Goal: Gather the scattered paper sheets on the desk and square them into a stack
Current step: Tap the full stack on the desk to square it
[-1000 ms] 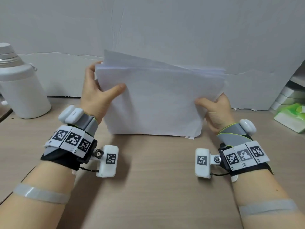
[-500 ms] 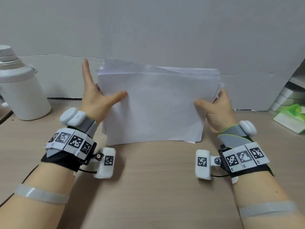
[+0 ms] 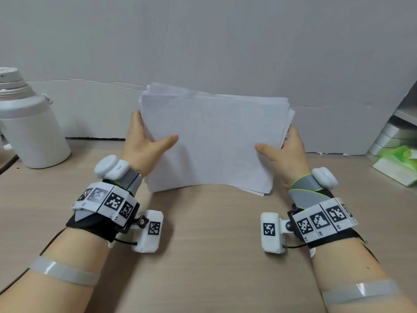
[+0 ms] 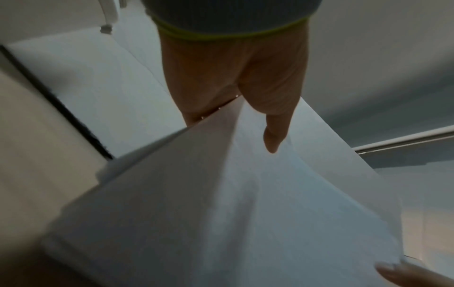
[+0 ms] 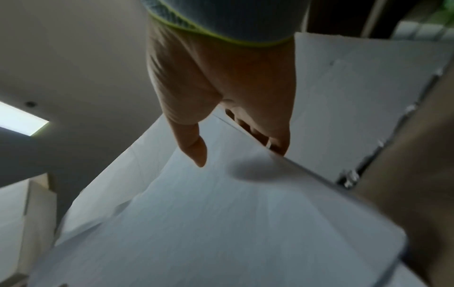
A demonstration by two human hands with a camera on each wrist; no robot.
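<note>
- We hold the white paper sheet stack (image 3: 209, 141) upright, its lower edge on the pale wooden desk (image 3: 203, 256).
- Our left hand (image 3: 144, 145) pinches its left edge, thumb in front, fingers behind.
- Our right hand (image 3: 286, 154) pinches the right edge likewise.
- Top edges sit uneven.

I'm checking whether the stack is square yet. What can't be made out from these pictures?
- Head view: the fingers of the left hand and right hand are hidden behind the paper stack.
- Wrist views: the stack's edges are blurred.
- Head view: the bottle is cut off by the left edge.
</note>
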